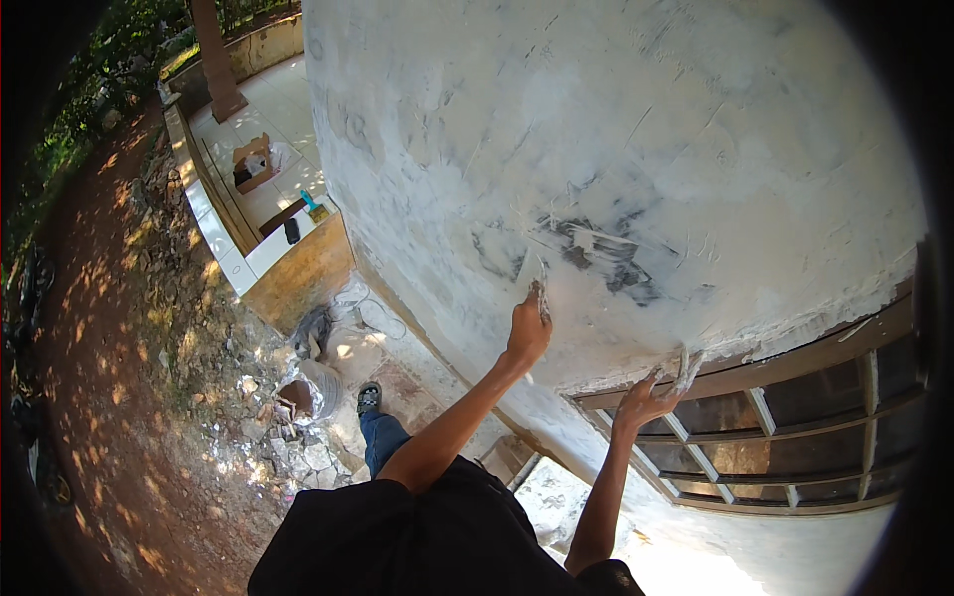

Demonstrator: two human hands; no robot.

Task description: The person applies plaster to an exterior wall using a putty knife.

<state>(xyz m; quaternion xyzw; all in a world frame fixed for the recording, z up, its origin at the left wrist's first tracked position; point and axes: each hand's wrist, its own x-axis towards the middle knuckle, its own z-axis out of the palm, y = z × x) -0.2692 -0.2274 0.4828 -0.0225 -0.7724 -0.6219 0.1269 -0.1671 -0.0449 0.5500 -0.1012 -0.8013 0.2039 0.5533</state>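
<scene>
My left hand (529, 330) is closed round a putty knife (532, 270), its pale blade up against the whitish wall (427, 169). Just above and to the right of the blade, a dark, streaky patch (611, 256) shows through the smeared coating. My right hand (641, 402) is lower and further right, near the top of the window frame (735, 382). Its fingers are closed on a narrow, putty-smeared tool (686, 372), seen nearly edge-on, so its exact kind is unclear. White smears cover parts of both hands.
A brown-framed window with glass panes (785, 437) lies at the right. Down by my foot (369, 397) stand a bucket (310, 389) and a dark cloth (312, 332). A brush (313, 206) and a black object (291, 230) rest on the tiled ledge; a cardboard box (254, 164) sits beyond.
</scene>
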